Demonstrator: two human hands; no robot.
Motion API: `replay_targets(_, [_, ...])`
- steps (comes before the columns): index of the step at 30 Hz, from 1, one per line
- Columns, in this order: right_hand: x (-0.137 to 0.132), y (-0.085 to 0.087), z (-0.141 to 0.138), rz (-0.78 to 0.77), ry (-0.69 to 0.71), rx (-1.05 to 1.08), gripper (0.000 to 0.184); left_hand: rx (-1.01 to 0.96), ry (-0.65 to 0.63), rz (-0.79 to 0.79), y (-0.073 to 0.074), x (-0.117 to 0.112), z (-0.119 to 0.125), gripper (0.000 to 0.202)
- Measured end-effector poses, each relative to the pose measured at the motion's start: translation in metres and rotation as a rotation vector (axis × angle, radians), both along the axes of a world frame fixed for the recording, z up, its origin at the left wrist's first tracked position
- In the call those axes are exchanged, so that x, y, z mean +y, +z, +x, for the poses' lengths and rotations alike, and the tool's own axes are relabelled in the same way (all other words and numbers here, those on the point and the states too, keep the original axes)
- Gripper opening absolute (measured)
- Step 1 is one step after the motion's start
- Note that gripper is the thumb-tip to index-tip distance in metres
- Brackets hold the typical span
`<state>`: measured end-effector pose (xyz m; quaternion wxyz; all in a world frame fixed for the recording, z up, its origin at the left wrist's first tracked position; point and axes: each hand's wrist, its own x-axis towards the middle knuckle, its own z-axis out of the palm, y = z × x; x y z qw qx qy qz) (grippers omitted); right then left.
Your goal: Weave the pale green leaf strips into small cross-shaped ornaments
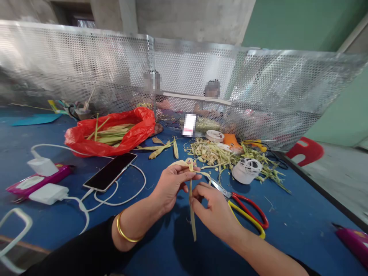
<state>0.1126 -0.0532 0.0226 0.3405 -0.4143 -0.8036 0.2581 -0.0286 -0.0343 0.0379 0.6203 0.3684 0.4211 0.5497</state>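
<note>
My left hand [174, 184], with a gold bangle at the wrist, pinches a folded pale leaf strip [193, 214] between thumb and fingers. A small knot or fold of the leaf shows above the fingertips. My right hand [211, 207] grips the same strip lower down, and its loose end hangs toward the table. Just right of my right hand lies a pair of scissors [250, 214] with one red and one yellow handle; part of it is hidden behind the hand.
A red plastic bag [74, 136] of long leaves stands at the back left. A phone [110, 172], white cables and a purple power strip [53, 180] lie left. Leaf scraps [212, 153] and a spool of white string [245, 172] are right. A perforated metal screen [184, 57] closes the back.
</note>
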Motion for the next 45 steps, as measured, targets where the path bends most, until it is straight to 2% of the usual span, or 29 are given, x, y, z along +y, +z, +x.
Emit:
replay_targets(5, [-0.004,0.003,0.000,-0.019,0.142,-0.074,0.017,0.011,0.021,-0.013,0.000,0.000,0.001,0.016])
replay_targets(8, [-0.005,0.006,0.004,0.089,0.177,-0.114,0.017,0.028,0.017,0.001,0.000,0.000,0.002,0.016])
replay_targets(10, [-0.003,0.009,0.009,0.248,0.070,-0.077,0.015,0.041,0.019,0.016,0.001,0.000,0.001,0.018])
replay_targets(13, [0.007,0.010,0.017,0.428,-0.177,0.006,0.012,0.045,-0.029,0.031,0.001,0.000,-0.001,0.025])
replay_targets(15, [0.017,0.010,0.021,0.366,-0.241,0.004,0.021,0.034,-0.065,0.045,0.001,-0.001,-0.002,0.028])
replay_targets(18, [0.028,0.008,0.023,0.071,-0.176,0.074,0.024,-0.008,-0.086,0.054,0.003,-0.002,-0.003,0.029])
replay_targets(21, [0.031,0.008,0.021,-0.121,-0.146,0.294,0.027,0.011,-0.120,0.037,0.004,-0.004,-0.003,0.026])
replay_targets(24, [0.028,0.011,0.019,-0.281,-0.131,0.502,0.026,0.121,-0.226,0.008,0.003,-0.006,-0.001,0.030])
replay_targets(29, [0.025,0.012,0.017,-0.581,-0.071,0.719,0.022,0.173,-0.336,-0.042,-0.002,-0.009,0.003,0.027])
replay_targets(31, [0.025,0.011,0.016,-0.589,-0.086,0.762,0.023,0.178,-0.358,-0.039,-0.003,-0.010,0.003,0.026])
replay_targets(36, [0.026,0.010,0.016,-0.397,-0.207,0.770,0.022,0.198,-0.399,-0.041,-0.002,-0.010,0.003,0.019])
replay_targets(45, [0.023,0.006,0.015,-0.316,-0.206,0.671,0.021,0.175,-0.430,-0.070,-0.002,-0.012,0.005,0.015])
